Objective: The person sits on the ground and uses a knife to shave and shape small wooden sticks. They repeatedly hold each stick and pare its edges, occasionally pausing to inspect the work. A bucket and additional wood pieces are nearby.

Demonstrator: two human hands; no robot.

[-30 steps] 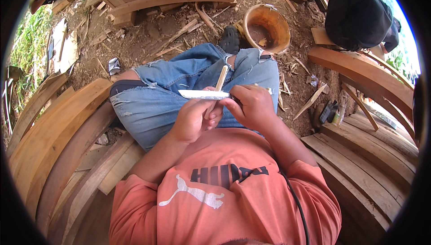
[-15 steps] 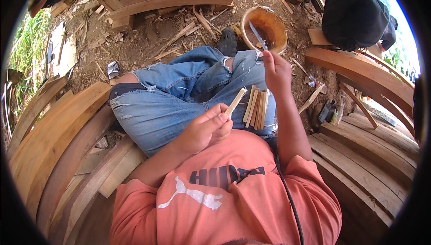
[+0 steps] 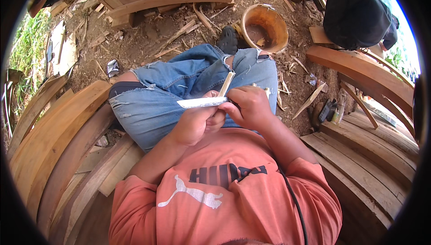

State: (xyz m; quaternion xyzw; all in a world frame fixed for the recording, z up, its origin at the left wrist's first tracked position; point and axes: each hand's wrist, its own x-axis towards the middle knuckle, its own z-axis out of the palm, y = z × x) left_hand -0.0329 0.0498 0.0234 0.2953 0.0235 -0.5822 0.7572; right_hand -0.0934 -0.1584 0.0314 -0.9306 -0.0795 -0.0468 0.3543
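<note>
My left hand (image 3: 197, 121) is closed round a short, pale wooden stick (image 3: 226, 84), whose far end points up and away over my lap. In my right hand (image 3: 251, 105) is a knife (image 3: 197, 103), its handle hidden by the fingers. The blade points left and lies across the stick, close above my left fingers. Both hands meet just in front of my belly. Behind the right hand, only the ends of several cut sticks (image 3: 267, 91) on my thigh show; the hand covers the rest.
A yellowish bucket (image 3: 280, 29) stands ahead on ground strewn with wood chips. A panelled wooden frame (image 3: 170, 0) is at the far edge. Curved boards (image 3: 63, 128) lie left, stacked planks (image 3: 372, 155) right. Another person (image 3: 354, 20) sits at far right.
My right hand has come down from above the right knee, bringing the knife to the stick. The blade has swung from pointing away to pointing left. My left hand keeps hold of the stick.
</note>
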